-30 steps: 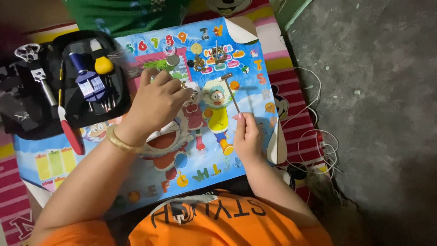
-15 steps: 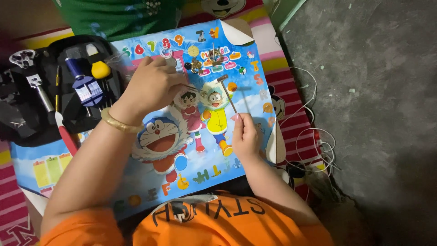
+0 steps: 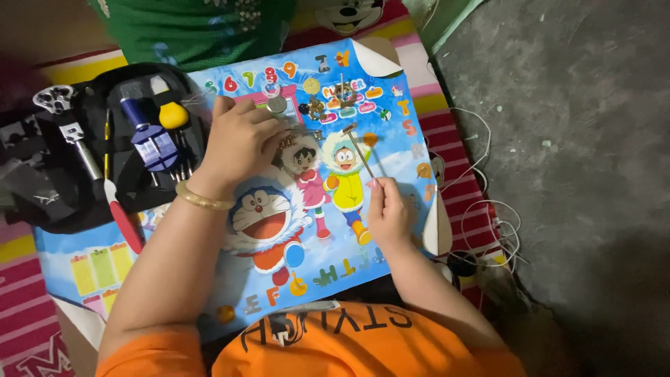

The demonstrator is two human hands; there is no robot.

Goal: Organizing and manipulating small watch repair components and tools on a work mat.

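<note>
Both hands work over a colourful cartoon poster (image 3: 279, 230) spread on the floor. Her left hand (image 3: 241, 143), a gold bangle (image 3: 202, 197) on its wrist, is curled down over small metal watch parts (image 3: 307, 136); whether it grips them I cannot tell. Her right hand (image 3: 389, 213) pinches a thin tool (image 3: 361, 150), tip angled toward those parts. Left of the poster lies an open black tool case (image 3: 105, 146).

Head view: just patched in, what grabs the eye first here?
The bright blue cartoon mat fills the middle, with both hands on it. The left hand rests near small metal parts at the mat's top, while the right hand holds a thin tool pointing up toward them. An open black tool case lies at left.
</note>
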